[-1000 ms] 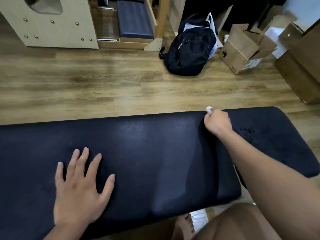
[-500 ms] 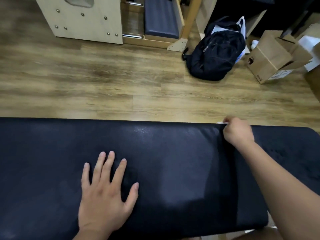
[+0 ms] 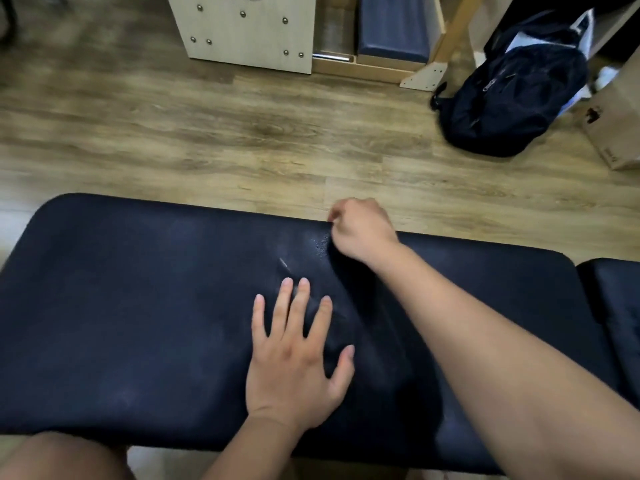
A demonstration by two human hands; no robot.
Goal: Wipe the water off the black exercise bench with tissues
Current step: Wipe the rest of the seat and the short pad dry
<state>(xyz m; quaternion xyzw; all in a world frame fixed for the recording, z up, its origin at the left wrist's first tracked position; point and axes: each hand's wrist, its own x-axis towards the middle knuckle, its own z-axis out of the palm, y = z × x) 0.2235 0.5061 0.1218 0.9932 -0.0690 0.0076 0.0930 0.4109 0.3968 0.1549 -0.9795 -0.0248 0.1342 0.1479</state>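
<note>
Two hands on the bench (image 3: 138, 306): left hand (image 3: 294, 362) flat, released, bracing at centre; right hand (image 3: 360, 230) clenched at the 12 o'clock edge, tissue presumably balled inside, unseen. Probably soft, light, tear-prone once wet; best kept bunched, pressed lightly.

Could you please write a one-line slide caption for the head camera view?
Left hand flat on the black bench, right hand fisted at its far edge, backpack on the floor beyond.
</note>
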